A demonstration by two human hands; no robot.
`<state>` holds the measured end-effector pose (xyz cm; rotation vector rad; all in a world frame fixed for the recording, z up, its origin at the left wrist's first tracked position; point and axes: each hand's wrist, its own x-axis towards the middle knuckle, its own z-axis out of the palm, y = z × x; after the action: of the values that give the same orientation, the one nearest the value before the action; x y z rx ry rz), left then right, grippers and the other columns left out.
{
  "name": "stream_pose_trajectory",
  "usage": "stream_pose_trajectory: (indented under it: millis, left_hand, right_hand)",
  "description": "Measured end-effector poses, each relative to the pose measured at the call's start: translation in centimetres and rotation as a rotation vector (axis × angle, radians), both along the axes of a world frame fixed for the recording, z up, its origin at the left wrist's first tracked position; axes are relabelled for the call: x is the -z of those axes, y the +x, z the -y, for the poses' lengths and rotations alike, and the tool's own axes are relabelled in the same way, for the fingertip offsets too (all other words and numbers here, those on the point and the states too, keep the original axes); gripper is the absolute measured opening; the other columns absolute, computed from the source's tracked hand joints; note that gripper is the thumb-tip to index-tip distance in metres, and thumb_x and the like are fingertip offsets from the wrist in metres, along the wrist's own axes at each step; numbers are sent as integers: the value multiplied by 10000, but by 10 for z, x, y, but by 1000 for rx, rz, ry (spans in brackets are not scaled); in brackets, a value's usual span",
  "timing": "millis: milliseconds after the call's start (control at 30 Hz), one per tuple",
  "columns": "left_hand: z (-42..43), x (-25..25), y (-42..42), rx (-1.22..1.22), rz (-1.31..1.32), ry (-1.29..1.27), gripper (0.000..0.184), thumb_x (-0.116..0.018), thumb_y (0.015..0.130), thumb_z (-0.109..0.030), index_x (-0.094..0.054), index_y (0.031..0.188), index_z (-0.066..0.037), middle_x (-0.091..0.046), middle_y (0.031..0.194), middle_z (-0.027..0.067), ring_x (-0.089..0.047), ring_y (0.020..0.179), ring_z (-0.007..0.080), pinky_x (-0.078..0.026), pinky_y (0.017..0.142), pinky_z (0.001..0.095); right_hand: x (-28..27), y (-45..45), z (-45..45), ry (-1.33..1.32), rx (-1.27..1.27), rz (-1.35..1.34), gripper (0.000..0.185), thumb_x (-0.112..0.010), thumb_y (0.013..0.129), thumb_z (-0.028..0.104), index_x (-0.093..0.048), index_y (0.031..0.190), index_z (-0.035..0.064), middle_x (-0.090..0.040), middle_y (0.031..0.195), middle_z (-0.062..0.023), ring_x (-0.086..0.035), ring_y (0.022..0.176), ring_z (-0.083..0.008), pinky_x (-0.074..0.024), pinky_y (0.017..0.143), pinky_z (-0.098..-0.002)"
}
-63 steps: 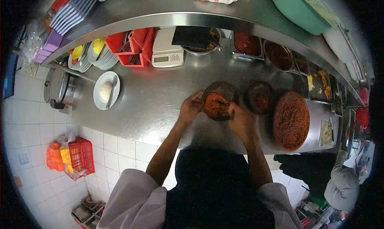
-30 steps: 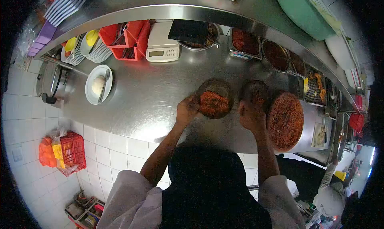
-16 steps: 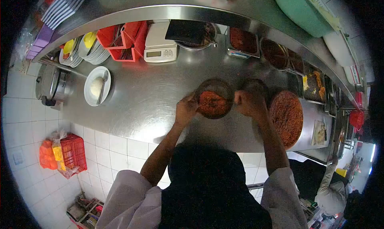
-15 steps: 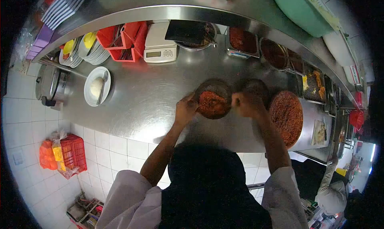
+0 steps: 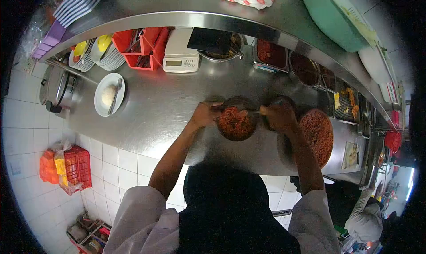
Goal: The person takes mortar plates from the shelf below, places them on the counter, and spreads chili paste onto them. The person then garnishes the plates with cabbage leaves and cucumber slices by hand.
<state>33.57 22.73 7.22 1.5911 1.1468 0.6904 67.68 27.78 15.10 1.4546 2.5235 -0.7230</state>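
Observation:
A dark round bowl with red chili paste in it sits on the steel counter before me. My left hand is closed on its left rim. My right hand grips a spoon whose end reaches over the paste from the right. Partly under my right hand is a second dark bowl; its contents are mostly hidden. To the right, partly behind my right forearm, lies a large round mass of red paste.
On the counter stand a white plate with a pale ball and a spoon, a scale, red cutlery bins and food containers. A steel shelf crosses above. Another person is at the lower right.
My right hand has turned, and the spoon now shows over the left bowl's paste. That bowl appears tilted, its paste heaped differently. The whole view has shifted slightly.

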Motion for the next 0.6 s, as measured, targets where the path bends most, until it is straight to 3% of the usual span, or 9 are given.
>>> stream_pose_trajectory:
  millis: [67,100,167,233,367,467,600]
  left_hand:
    - [-4,2,0,6,56,8,425,-741,847,-53,-680,1267,-49,-745,1021,166,-725,948,208,-626,804,324]
    - [-6,-1,1,-4,104,-39,423,-748,845,-52,-685,1263,-56,-743,1020,179,-727,970,214,-629,809,322]
    - [-6,-6,-1,-91,276,-342,472,-709,881,-16,-633,1346,-58,-721,1080,216,-725,951,235,-644,734,320]
    - [0,3,-3,-121,306,-405,478,-679,922,-49,-588,1392,-43,-706,1153,163,-715,936,223,-639,751,350]
    - [14,-1,4,-205,456,-461,493,-644,959,-50,-540,1440,-43,-694,1201,132,-708,932,229,-635,778,373]
    - [17,-10,7,-224,396,-569,497,-635,965,-41,-522,1449,-32,-680,1229,133,-703,967,245,-638,808,382]
    - [22,-10,9,-221,437,-484,486,-638,965,-42,-530,1439,-25,-681,1222,118,-703,953,224,-641,770,359]
  right_hand:
    - [16,-2,2,15,-14,-4,363,-516,966,416,-738,966,129,-689,756,-162,-701,761,-331,-535,736,-475]
    - [21,-7,6,21,-3,-30,193,-571,930,270,-695,971,128,-684,782,-155,-699,753,-317,-540,684,-469]
    - [20,-4,11,119,-17,4,99,-619,900,124,-654,992,127,-678,814,-149,-697,754,-307,-546,640,-460]
    - [-18,-8,20,301,-66,119,126,-605,911,123,-659,1024,128,-678,830,-152,-695,772,-314,-549,655,-455]
    - [17,-3,42,498,-178,-134,195,-605,934,180,-680,1098,106,-704,883,-148,-688,781,-344,-545,687,-469]
    - [16,-16,47,469,-34,-260,258,-599,944,209,-682,1164,103,-724,944,-146,-687,805,-359,-542,714,-490]
    - [-11,-20,56,607,22,-249,279,-594,944,178,-675,1202,109,-739,975,-136,-691,840,-363,-542,738,-507]
